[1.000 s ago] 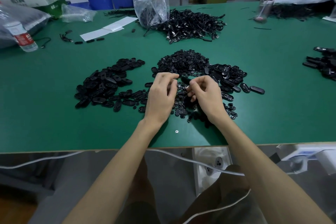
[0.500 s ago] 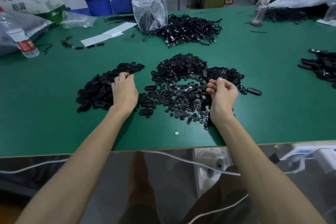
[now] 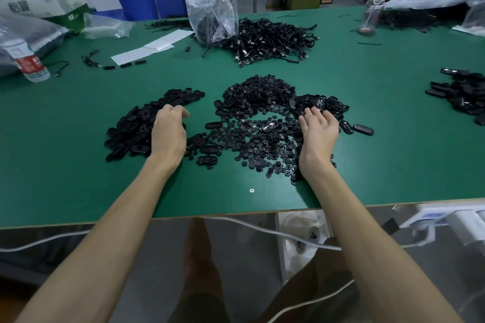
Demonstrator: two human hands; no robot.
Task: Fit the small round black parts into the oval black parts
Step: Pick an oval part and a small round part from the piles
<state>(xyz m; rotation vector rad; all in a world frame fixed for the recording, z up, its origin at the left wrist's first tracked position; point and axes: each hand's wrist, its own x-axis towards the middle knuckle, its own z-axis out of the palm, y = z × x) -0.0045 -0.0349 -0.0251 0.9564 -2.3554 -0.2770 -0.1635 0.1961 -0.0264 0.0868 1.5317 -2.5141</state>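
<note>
1. Parts like these are looking light, stiff and a little slick. The small round black plastic parts (image 3: 258, 97) are lying heaped and scattered mid-table on the green tabletop (image 3: 78, 178), the oval black plastic parts (image 3: 324, 106) are sitting piled just to their right, and a left heap of oval parts (image 3: 131, 128) is lying on the other side
2. To my eye each piece is asking for a fingertip pinch at its rim, the ovals across their narrow sides, since a flat palm is only going to skid them about
3. The right hand (image 3: 319, 131) is reaching into the right-hand pile, its fingers (image 3: 312, 112) stretched out and slightly spread, touching ovals but gripping nothing
4. The left hand (image 3: 168, 134) is hovering over the left heap with its fingers loosely curled downward. I cannot tell whether they are pinching a piece, as the hand itself is hiding that
</note>
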